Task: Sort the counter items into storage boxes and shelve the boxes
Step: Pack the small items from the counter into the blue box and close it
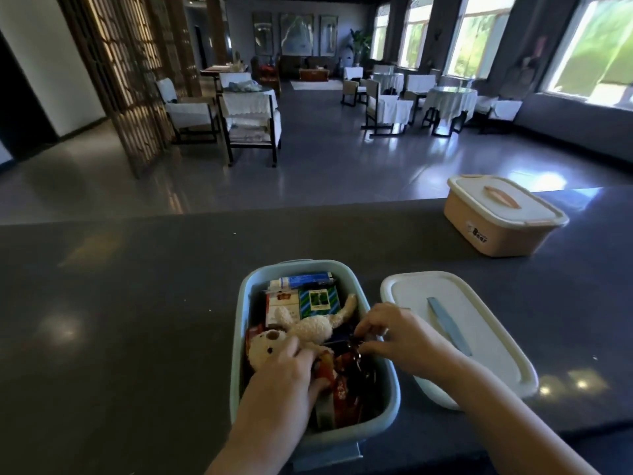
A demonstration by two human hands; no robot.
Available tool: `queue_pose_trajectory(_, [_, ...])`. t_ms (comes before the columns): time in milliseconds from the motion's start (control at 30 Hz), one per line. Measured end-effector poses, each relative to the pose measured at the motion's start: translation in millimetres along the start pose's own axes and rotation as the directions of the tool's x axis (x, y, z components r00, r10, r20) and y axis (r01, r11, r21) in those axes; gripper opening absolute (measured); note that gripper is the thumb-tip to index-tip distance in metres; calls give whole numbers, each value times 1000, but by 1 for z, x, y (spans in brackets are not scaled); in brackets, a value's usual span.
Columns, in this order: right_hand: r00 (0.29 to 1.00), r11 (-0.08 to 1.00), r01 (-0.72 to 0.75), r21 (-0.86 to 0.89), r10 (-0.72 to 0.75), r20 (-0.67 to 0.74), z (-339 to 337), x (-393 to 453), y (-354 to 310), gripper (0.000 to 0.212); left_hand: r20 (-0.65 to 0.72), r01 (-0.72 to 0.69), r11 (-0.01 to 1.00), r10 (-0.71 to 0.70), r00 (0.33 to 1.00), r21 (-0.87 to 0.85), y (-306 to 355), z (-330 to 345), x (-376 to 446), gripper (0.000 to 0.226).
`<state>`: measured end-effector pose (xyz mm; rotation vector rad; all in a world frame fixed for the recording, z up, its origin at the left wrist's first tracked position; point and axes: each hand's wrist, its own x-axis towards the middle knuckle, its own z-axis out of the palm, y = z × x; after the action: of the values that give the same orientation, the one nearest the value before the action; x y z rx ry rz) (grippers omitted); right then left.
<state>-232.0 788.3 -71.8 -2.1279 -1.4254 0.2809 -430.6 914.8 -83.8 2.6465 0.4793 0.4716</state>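
Both hands in blue box [239, 296]: L hand [291, 368] on plush bear [308, 329], R hand [394, 334] pinching dark item.

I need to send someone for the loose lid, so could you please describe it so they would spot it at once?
On the dark counter, find the open blue box where both hands are working. The white lid lies flat on the counter just to its right. Unlike the lid clipped onto the beige box further back, it covers nothing and has a blue handle strip.

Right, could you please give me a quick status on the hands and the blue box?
Left hand on the plush bear. Right hand pinching a small dark item inside. Blue box open, full; lid lying alongside. Peach box closed, clear of the work.
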Motion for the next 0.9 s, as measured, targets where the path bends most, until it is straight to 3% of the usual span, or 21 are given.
queue_pose_trajectory(167, [994,998,-46,-37,42,-99,-19,-9,24,15,-19,-66,986,70,997,150,32,2,17,44])
queue_pose_trajectory(267, [992,993,-81,-83,72,-105,-35,-19,49,16,-9,-138,967,143,990,215,67,12,35,41])
queue_pose_trajectory(433, [994,977,-107,-187,105,-21,-71,-41,106,22,70,-185,940,172,983,287,127,55,74,35])
queue_pose_trajectory(633, [975,933,-191,-306,217,52,-107,-65,187,35,182,-116,884,36,983,453,166,125,112,25])
queue_pose_trajectory(900, [925,873,-311,-377,369,92,-103,-78,255,61,172,160,796,-314,934,584,159,180,132,31])
